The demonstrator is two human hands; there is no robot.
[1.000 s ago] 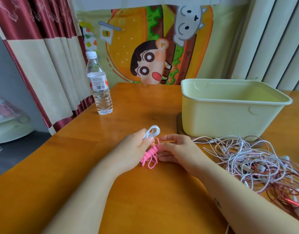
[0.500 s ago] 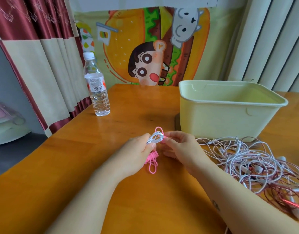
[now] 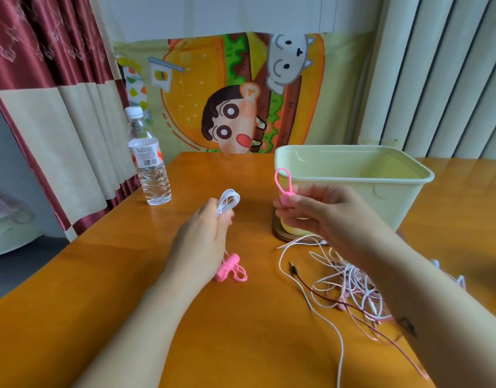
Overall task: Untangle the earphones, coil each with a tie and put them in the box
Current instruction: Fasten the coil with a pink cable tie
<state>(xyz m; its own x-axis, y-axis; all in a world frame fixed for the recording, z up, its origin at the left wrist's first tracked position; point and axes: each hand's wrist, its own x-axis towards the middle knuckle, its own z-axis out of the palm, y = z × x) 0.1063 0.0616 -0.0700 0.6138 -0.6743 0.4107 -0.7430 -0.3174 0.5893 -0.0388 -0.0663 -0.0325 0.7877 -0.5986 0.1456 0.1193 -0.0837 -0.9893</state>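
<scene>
While left hand (image 3: 202, 242) grips coil (image 3: 228, 201), tie (image 3: 285, 198) right

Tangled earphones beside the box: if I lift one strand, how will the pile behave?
Probably floppy: the tangled earphones lie in loose, limp loops on the table. Likely light, since the cords are thin. Strands cross one another, so pulling one would probably drag others along.

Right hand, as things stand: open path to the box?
Probably yes. The right hand, pinching a pink tie, hovers just in front of the box, whose top is open, with nothing between them.
</scene>
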